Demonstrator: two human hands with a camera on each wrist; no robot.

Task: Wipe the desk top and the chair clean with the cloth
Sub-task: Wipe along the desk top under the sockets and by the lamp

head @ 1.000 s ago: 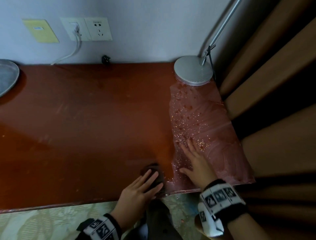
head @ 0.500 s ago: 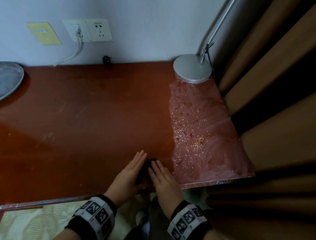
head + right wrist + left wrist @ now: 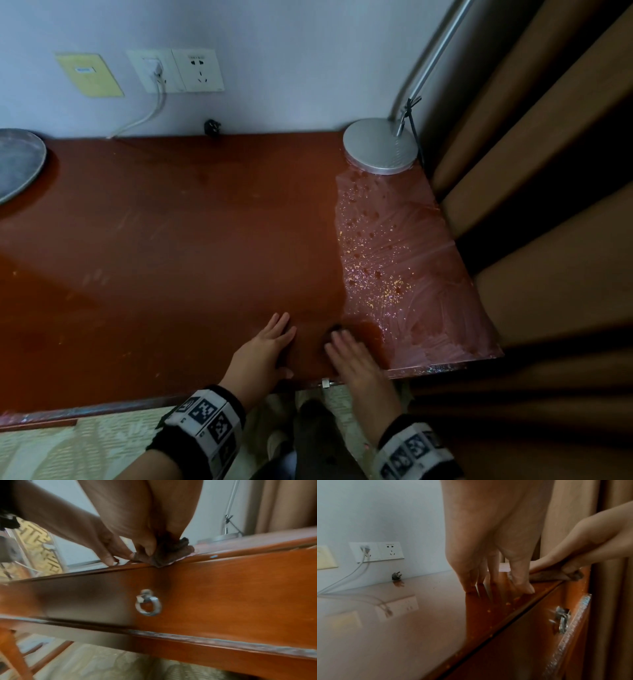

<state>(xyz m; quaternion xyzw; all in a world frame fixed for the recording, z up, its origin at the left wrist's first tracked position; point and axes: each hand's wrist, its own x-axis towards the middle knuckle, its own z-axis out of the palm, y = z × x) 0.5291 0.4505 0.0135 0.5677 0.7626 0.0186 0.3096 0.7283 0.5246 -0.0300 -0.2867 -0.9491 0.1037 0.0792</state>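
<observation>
Left hand [image 3: 263, 349]: we are resting straight, empty fingers on the desk [image 3: 171, 257], front edge.
Right hand [image 3: 352, 359]: we are pressing flat fingers onto the cloth [image 3: 171, 553] there.

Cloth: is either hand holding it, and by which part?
The right hand presses the cloth flat against the desk near its front edge, straight fingers across its top, thumb at its side; no closed grip. The left hand touches only the desk.

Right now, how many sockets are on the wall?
2, side by side above the desk's back edge: the left socket has a white cord plugged in, the right socket is free. More may lie out of view.
</observation>
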